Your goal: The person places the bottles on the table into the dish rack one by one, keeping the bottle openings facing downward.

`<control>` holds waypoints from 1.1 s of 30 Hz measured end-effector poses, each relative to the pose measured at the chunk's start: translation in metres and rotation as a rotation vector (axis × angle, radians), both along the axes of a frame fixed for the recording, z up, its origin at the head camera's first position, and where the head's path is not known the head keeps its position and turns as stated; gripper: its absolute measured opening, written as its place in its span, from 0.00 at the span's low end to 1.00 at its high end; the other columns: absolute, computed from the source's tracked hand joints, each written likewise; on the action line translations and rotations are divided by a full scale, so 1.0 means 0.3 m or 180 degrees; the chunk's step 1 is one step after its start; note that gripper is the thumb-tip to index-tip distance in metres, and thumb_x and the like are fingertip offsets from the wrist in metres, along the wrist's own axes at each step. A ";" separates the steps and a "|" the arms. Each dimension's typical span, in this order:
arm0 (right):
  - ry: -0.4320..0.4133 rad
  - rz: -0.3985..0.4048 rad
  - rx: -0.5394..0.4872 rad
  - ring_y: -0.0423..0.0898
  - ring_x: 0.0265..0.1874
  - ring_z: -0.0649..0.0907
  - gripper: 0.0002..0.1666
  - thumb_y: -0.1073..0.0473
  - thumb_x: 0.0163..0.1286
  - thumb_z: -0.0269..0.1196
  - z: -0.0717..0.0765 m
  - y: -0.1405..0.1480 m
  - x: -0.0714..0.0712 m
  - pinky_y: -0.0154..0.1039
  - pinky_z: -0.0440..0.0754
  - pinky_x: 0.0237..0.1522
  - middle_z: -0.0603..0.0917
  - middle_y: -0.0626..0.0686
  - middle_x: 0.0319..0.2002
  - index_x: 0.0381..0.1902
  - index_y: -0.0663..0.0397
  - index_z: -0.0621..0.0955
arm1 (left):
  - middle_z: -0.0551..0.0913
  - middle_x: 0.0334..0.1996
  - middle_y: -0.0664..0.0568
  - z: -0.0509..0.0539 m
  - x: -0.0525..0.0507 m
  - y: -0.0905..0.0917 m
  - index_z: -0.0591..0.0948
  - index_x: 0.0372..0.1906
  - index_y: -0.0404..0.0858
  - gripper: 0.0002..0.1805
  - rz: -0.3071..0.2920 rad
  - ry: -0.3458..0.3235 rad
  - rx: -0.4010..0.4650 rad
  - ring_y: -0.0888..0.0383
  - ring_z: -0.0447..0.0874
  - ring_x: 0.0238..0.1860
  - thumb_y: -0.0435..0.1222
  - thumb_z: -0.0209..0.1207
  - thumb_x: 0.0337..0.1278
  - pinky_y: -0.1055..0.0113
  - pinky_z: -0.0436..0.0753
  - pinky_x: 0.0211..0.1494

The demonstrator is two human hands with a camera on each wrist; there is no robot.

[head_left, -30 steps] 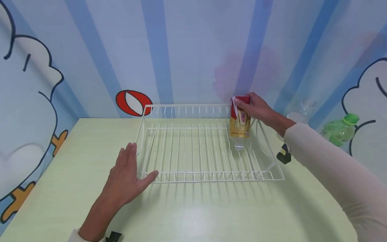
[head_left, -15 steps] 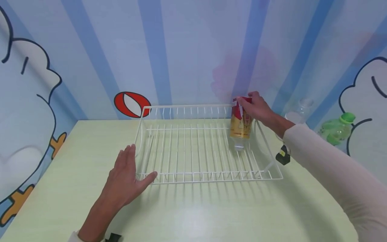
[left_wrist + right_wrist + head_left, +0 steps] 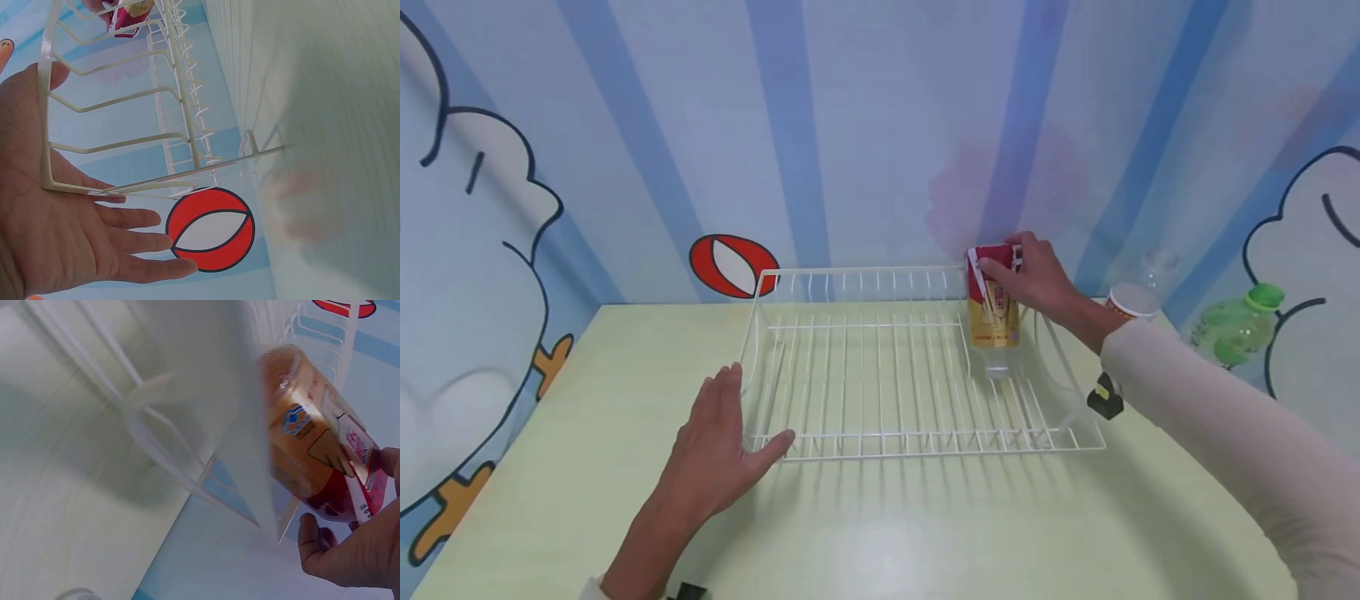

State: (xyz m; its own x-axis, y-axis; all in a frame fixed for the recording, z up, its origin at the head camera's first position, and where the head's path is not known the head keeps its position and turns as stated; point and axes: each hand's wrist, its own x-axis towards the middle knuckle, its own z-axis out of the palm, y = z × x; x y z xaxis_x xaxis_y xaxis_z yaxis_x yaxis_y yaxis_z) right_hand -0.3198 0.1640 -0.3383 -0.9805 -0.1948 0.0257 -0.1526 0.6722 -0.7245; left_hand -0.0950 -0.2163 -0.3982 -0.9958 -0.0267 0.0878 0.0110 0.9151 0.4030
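A white wire rack (image 3: 880,434) stands on the pale table. In its back right part is a red and gold bottle (image 3: 995,310), clear end downward. My right hand (image 3: 1047,279) grips its red upper end, with the thumb across the front; the right wrist view shows the bottle (image 3: 312,431) tilted, with fingers of the hand (image 3: 356,550) around its red end. My left hand (image 3: 711,450) lies against the rack's left side, fingers straight and thumb spread. In the left wrist view that hand (image 3: 69,225) touches the end frame, its fingers extended past the wire.
To the right of the rack stand a clear container with a white lower part (image 3: 1133,300) and a green bottle (image 3: 1236,325) with a green cap. A patterned blue wall (image 3: 880,142) rises directly behind the table (image 3: 880,533).
The red and gold bottle has turned slightly in my right hand, which stays at the rack's back right. My left hand keeps its place at the rack's left side. The head view has shifted slightly.
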 end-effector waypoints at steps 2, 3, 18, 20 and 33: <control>0.0014 -0.0007 0.0007 0.62 0.56 0.77 0.43 0.44 0.75 0.57 0.005 -0.004 0.002 0.58 0.81 0.51 0.71 0.68 0.62 0.74 0.66 0.56 | 0.51 0.75 0.31 0.001 0.000 -0.001 0.46 0.77 0.29 0.57 0.0005 0.0006 -0.0009 0.31 0.46 0.75 0.58 0.62 0.58 0.29 0.62 0.64; -0.0006 -0.0023 0.0008 0.62 0.57 0.77 0.44 0.44 0.75 0.57 0.008 -0.004 0.003 0.58 0.81 0.53 0.71 0.68 0.63 0.74 0.65 0.55 | 0.51 0.75 0.31 0.001 0.000 -0.001 0.46 0.77 0.29 0.57 0.0005 0.0001 -0.0014 0.31 0.47 0.74 0.59 0.62 0.58 0.29 0.62 0.64; -0.0205 -0.0145 0.0151 0.65 0.68 0.66 0.52 0.37 0.75 0.53 0.025 -0.006 0.030 0.63 0.68 0.65 0.60 0.71 0.70 0.78 0.63 0.45 | 0.52 0.75 0.30 0.007 0.010 -0.005 0.47 0.77 0.28 0.57 -0.0032 0.0024 -0.0011 0.31 0.47 0.74 0.58 0.62 0.58 0.30 0.63 0.65; -0.0185 -0.0147 0.0148 0.65 0.68 0.66 0.52 0.37 0.74 0.53 0.033 -0.003 0.037 0.62 0.69 0.64 0.60 0.71 0.70 0.78 0.63 0.46 | 0.52 0.75 0.30 0.007 0.010 -0.004 0.47 0.77 0.29 0.57 -0.0032 0.0031 -0.0010 0.31 0.48 0.74 0.58 0.62 0.58 0.30 0.63 0.65; -0.0103 -0.0280 0.0006 0.67 0.71 0.64 0.52 0.32 0.73 0.53 0.152 0.070 0.126 0.66 0.68 0.63 0.57 0.67 0.74 0.78 0.57 0.48 | 0.51 0.75 0.32 0.011 0.008 0.002 0.45 0.78 0.30 0.58 -0.0018 -0.0069 -0.0012 0.32 0.47 0.74 0.59 0.61 0.58 0.31 0.62 0.66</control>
